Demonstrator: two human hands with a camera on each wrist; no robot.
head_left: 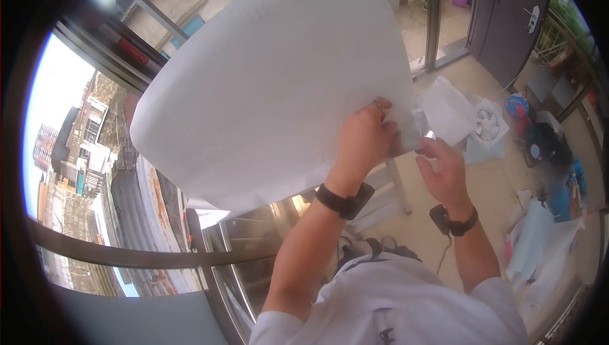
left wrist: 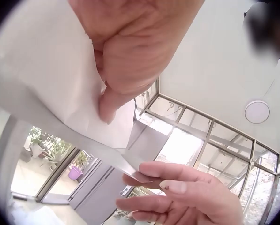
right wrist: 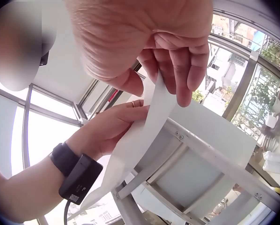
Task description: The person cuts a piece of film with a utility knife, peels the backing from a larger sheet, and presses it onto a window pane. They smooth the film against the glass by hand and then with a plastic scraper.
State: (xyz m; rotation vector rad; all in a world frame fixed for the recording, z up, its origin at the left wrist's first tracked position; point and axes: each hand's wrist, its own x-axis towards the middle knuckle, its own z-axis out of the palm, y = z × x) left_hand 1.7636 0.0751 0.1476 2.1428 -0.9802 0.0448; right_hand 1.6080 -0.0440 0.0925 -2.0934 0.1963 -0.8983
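Note:
A large white sheet (head_left: 273, 85) stands out in front of the person, its far side bowed, across the open window. My left hand (head_left: 365, 142) grips its lower right edge, with the thumb on one face and the fingers curled round. Close to that grip, my right hand (head_left: 444, 170) pinches the sheet's corner with its fingertips. A shiny clear patch shows at that corner in the head view. From the left wrist view, a translucent strip (left wrist: 90, 147) runs below the white layer (left wrist: 46, 61) toward the right hand's fingertips (left wrist: 151, 168). Both wrists wear black bands.
Beneath the hands stands a metal step frame (right wrist: 215, 154). On the floor to the right lie a white fan (head_left: 487, 124), a crumpled white sheet (head_left: 447, 113) and a pile of bags (head_left: 533, 237). A window rail (head_left: 127, 253) crosses at left; a dark door (head_left: 510, 21) stands back right.

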